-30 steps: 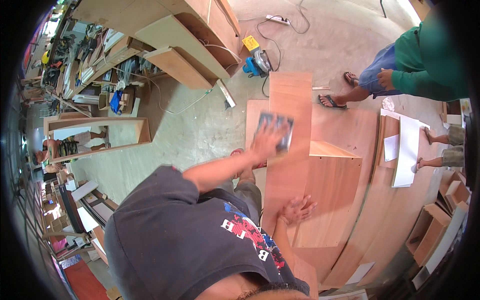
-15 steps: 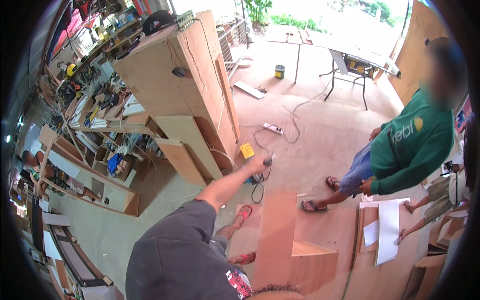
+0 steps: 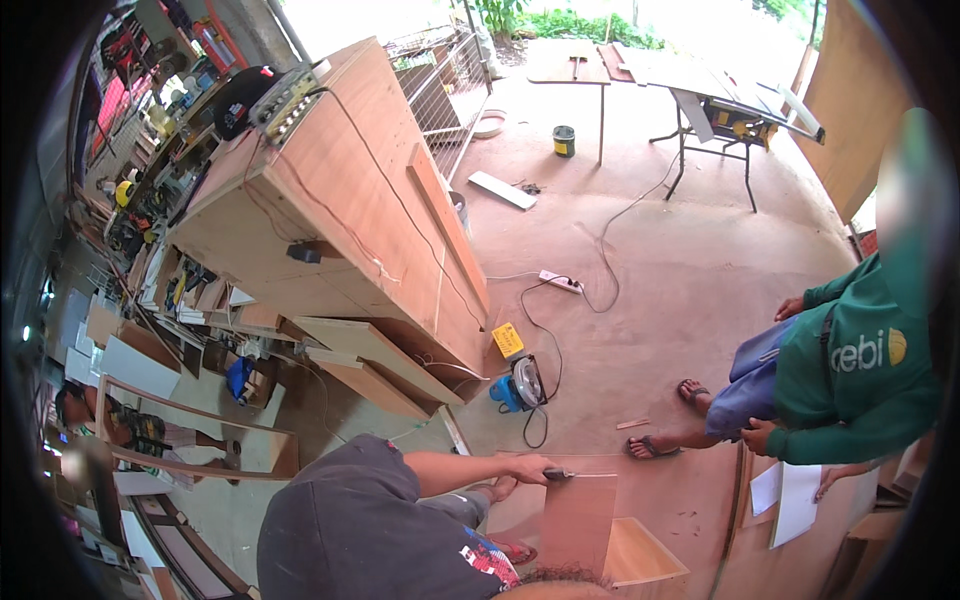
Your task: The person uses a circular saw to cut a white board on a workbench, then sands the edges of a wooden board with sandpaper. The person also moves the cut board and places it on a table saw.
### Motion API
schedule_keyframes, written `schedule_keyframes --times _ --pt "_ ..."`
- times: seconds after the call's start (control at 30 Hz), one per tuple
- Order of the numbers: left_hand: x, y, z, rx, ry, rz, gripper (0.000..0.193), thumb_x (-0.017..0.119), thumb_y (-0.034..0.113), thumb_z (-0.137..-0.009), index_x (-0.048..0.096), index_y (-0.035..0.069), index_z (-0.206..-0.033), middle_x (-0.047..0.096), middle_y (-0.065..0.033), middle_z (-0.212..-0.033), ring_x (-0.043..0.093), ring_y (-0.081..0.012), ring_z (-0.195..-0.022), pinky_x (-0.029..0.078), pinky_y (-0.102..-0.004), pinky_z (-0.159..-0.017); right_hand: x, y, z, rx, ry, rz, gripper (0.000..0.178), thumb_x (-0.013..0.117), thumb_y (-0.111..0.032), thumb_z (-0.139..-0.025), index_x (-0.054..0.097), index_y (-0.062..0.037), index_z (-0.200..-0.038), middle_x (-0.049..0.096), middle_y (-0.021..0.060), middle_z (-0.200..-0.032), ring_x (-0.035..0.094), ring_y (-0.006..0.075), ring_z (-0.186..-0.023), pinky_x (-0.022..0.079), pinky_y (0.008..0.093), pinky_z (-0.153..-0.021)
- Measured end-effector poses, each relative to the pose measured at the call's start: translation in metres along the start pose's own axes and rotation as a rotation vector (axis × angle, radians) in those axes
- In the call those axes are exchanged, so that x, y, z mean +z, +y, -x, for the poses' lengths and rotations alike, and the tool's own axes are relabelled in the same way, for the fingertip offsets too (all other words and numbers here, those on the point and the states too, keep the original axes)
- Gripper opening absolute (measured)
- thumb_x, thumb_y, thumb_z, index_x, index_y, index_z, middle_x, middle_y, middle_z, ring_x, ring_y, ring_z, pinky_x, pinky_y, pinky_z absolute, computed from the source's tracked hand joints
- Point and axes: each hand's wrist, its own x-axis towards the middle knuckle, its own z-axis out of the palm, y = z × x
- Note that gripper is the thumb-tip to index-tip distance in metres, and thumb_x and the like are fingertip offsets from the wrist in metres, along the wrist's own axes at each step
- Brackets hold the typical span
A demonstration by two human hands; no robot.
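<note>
Well, the left hand (image 3: 526, 467) grips a dark tool (image 3: 560, 474) by the near board (image 3: 580, 520), at its far end; the right hand's out of view. Unbraced, the board could slip and get gouged.

Left hand (image 3: 528, 467): a dark tool (image 3: 560, 474) is gripped, its kind too small to be told.
Right hand: hidden from view.
Board (image 3: 580, 520): its near end is covered by dark hair (image 3: 560, 576).
Wooden box (image 3: 640, 553): cut off by the lower edge.
Green-sleeved co-worker (image 3: 850, 370): the head is blurred, partly swallowed by the dark rim.
</note>
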Motion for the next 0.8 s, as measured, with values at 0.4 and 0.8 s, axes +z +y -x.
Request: schedule_keyframes --times 0.4,0.8 --pt "0.046 0.024 -0.053 0.219 -0.106 0.086 0.065 0.066 0.021 -0.080 0.056 0.013 -0.144 0.072 -0.0226 -0.106 0.068 -0.0411 -0.098 0.051 -0.0483 -0.090 0.009 0.012 -0.160 0.062 -0.153 -0.240 0.054 0.060 -0.061 -0.095 0.064 -0.0159 -0.125 0.067 0.0118 -0.111 0.062 0.0332 -0.108 0.050 0.0481 -0.091" --pt "0.052 0.032 -0.150 0.362 0.122 0.190 0.055 0.071 0.035 -0.091 0.063 0.005 -0.136 0.071 -0.0218 -0.116 0.066 -0.0344 -0.108 0.050 -0.0448 -0.097 0.038 0.145 -0.508 1.566 -1.571 -1.959 0.051 0.061 -0.060 -0.095 0.067 -0.0161 -0.119 0.070 0.0109 -0.102 0.065 0.0317 -0.099 0.053 0.0462 -0.084"
